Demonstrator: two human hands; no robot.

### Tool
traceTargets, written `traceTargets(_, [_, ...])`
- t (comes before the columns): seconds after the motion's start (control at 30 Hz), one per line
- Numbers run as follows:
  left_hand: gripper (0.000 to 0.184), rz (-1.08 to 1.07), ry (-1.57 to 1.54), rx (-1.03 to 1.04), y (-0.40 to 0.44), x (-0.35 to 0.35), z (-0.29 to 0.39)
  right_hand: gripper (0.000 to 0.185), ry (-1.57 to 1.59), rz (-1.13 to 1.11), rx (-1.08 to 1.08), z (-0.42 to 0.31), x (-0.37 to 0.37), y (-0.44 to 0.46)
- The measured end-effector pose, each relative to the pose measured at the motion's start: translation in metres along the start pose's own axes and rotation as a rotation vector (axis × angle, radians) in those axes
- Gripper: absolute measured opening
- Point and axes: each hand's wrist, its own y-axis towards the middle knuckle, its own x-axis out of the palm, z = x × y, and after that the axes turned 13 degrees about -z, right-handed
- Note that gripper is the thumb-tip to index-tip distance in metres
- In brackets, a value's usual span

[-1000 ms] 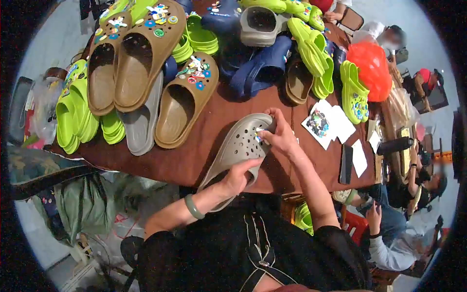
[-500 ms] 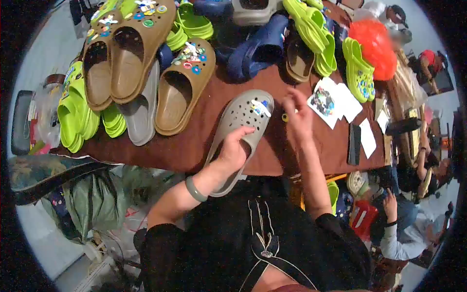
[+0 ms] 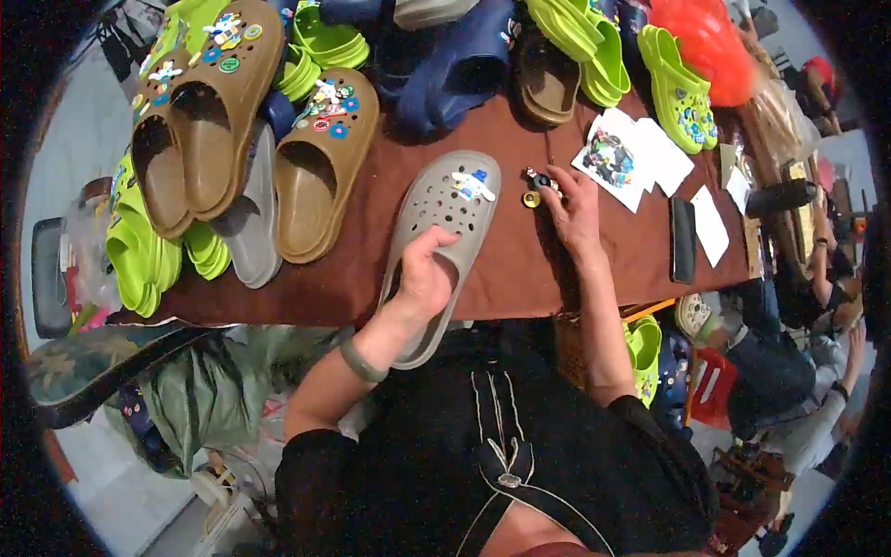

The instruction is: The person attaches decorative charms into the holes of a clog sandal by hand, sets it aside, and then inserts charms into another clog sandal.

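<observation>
A grey clog (image 3: 444,202) with a white-and-blue character charm (image 3: 473,185) near its toe is held in my left hand (image 3: 429,278). That hand's fingers go inside the shoe's opening and its thumb presses on the perforated upper. To the right, my right hand (image 3: 573,209) is bent down at the brown cloth, thumb and fingers closed at a small dark shoe charm (image 3: 540,180). Beside its fingertips lies a small yellow round charm (image 3: 530,199). Part of the dark charm is hidden by the fingers.
Brown clogs (image 3: 320,176) with charms, lime clogs (image 3: 673,88) and navy clogs (image 3: 455,74) crowd the table's far side. White papers (image 3: 664,158) with a pile of charms and a black phone (image 3: 682,241) lie right. Other people are at the far right.
My right hand has come down from above the cloth to the small charms. The grey clog stays in my left hand. The view has shifted slightly.
</observation>
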Motion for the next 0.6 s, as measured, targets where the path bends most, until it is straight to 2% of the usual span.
traceTargets(0.07, [0.042,-0.045,0.009,0.017,0.000,-0.002,-0.001,0.031,-0.109,-0.010,-0.032,-0.002,0.006,0.004])
traceTargets(0.17, [0.041,0.014,0.105,0.013,-0.004,-0.001,-0.001,0.035,-0.189,-0.001,-0.093,0.010,0.008,0.008])
traceTargets(0.2, [0.035,-0.003,0.091,0.020,-0.005,-0.001,0.000,0.034,-0.204,-0.005,-0.055,-0.001,0.002,0.008])
traceTargets(0.27, [0.022,-0.045,0.059,0.030,-0.006,0.001,0.002,0.027,-0.021,0.075,-0.071,-0.005,0.001,0.006])
traceTargets(0.37, [0.019,-0.048,0.037,-0.007,-0.005,0.000,0.002,0.027,0.385,0.019,0.001,-0.031,-0.007,0.001])
traceTargets(0.5, [0.010,-0.064,0.161,0.000,-0.004,-0.007,-0.001,0.028,0.814,-0.056,0.045,-0.060,0.003,-0.010])
traceTargets(0.6, [0.013,-0.107,0.394,0.019,-0.004,-0.019,-0.008,0.021,0.862,-0.248,0.026,-0.086,0.002,-0.011])
